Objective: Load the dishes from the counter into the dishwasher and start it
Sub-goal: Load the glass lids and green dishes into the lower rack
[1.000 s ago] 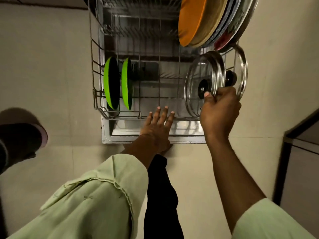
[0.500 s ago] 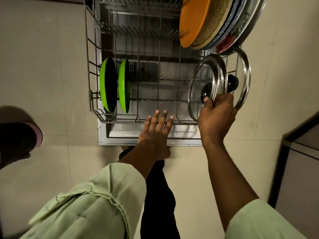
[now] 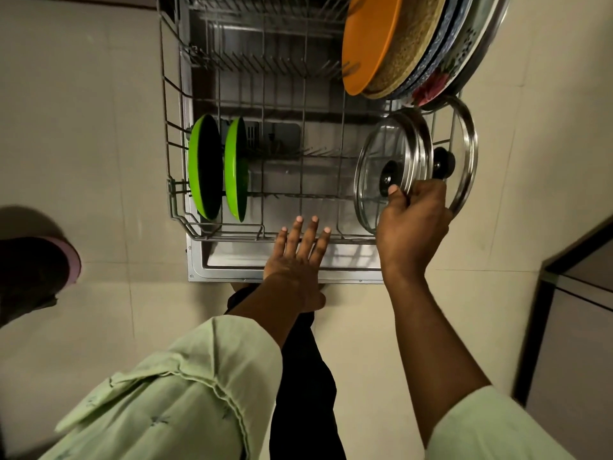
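Head view, looking straight down at a pulled-out dishwasher rack (image 3: 172,200) over the open door (image 3: 232,275). Notes left to right.

Far left, on the tiled floor (image 3: 83,111): a dark shape with a pink rim (image 3: 36,273), well apart from the rack.

Rack's left front corner: two green plates (image 3: 204,167) stand upright on edge in the tines, side by side, dark faces to the right.

Rack's front edge, middle: left hand (image 3: 295,260) released, fingers straight and spread, tips reaching over the front rim wire. Contact with the wire cannot be told. Pale green sleeve (image 3: 185,393) behind it.

Rack's right front corner: right hand (image 3: 411,227) grasps a glass lid (image 3: 381,161) by its steel rim, thumb on the glass below the black knob, fingers curled behind. Lid stands upright inside the rack. Just to its right, a second glass lid (image 3: 466,154), also upright, against the rack's right edge.

Rack's right far corner: a packed row of large plates on edge, orange plate (image 3: 368,41) leftmost, then a tan speckled plate (image 3: 411,44), then patterned ones.

Far right: a dark-framed cabinet (image 3: 580,310).
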`<state>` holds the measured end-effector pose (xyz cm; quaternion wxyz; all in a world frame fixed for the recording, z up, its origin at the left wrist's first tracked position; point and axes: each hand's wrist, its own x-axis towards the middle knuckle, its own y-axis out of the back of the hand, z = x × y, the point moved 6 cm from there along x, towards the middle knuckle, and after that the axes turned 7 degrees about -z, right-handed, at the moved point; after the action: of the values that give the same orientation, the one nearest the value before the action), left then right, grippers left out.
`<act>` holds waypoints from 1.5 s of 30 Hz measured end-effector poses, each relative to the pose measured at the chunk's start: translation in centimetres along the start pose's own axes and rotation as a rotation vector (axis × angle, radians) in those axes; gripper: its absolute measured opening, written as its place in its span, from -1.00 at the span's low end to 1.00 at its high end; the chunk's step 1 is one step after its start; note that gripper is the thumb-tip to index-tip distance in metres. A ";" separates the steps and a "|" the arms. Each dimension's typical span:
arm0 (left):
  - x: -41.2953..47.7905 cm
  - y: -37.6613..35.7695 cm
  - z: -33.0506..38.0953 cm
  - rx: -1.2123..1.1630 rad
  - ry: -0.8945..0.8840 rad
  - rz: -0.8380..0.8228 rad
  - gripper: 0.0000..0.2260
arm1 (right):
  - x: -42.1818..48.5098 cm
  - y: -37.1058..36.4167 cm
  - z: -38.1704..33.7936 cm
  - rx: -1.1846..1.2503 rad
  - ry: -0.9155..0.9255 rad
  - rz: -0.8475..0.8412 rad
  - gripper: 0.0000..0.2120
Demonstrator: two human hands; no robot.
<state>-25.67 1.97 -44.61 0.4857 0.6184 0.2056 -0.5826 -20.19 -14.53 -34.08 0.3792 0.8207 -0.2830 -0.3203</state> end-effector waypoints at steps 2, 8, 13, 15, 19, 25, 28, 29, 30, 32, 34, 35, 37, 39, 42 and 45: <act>0.0 0.0 -0.1 0.000 0.002 -0.004 0.01 | 0.8 -0.1 -0.1 -0.020 0.002 -0.006 -0.80; 0.0 0.1 0.0 -0.005 -0.001 -0.021 0.03 | 2.3 -1.3 -0.3 -0.179 -0.002 -0.085 -0.76; 0.0 0.1 0.1 -0.021 -0.001 -0.035 0.00 | 1.2 -3.3 1.6 -0.252 -0.063 -0.165 -0.72; 0.1 0.2 0.0 -0.029 -0.004 -0.041 0.00 | 0.9 -3.8 1.9 -0.255 -0.059 -0.159 -0.73; 0.2 0.0 -0.1 -0.037 -0.002 -0.043 -0.03 | 0.8 -4.3 1.7 -0.251 -0.049 -0.098 -0.74; 0.2 -0.1 0.0 -0.048 -0.019 -0.039 -0.06 | 0.3 -5.0 1.6 -0.253 -0.001 -0.055 -0.74; 0.1 0.1 0.0 -0.045 -0.034 -0.045 -0.05 | 1.5 -5.2 0.7 -0.277 0.016 -0.054 -0.73; 0.1 0.1 0.0 -0.038 -0.036 -0.049 -0.04 | 2.0 -5.3 0.5 -0.298 0.002 -0.070 -0.73; 0.1 0.1 0.0 -0.032 -0.037 -0.052 -0.04 | 2.4 -5.4 0.5 -0.311 -0.019 -0.087 -0.74; 0.1 0.1 -0.1 -0.036 -0.035 -0.053 -0.05 | 2.7 -5.6 0.4 -0.321 -0.038 -0.105 -0.76; 0.1 0.1 -0.1 -0.047 -0.034 -0.063 -0.05 | 2.3 -5.7 0.2 -0.331 -0.017 -0.102 -0.77; 0.1 0.1 -0.1 -0.048 -0.035 -0.070 -0.05 | 2.1 -5.7 0.1 -0.334 -0.008 -0.102 -0.78; 0.1 0.2 -0.1 -0.049 -0.038 -0.078 -0.04 | 1.9 -5.7 0.0 -0.349 0.001 -0.110 -0.79; 0.1 0.3 -0.2 -0.047 -0.043 -0.068 -0.05 | 2.1 -5.7 0.1 -0.365 -0.009 -0.124 -0.79; 0.1 0.3 -0.2 -0.054 -0.061 -0.058 -0.07 | 2.5 -5.9 0.7 -0.335 -0.046 -0.166 -0.81; 0.0 0.5 -0.4 -0.056 -0.095 -0.024 -0.07 | 2.4 -5.8 1.0 -0.322 -0.056 -0.181 -0.79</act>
<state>-25.01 2.05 -44.52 0.5050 0.5737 0.2057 -0.6112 -18.07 -13.49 -39.99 0.4672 0.7623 -0.1635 -0.4171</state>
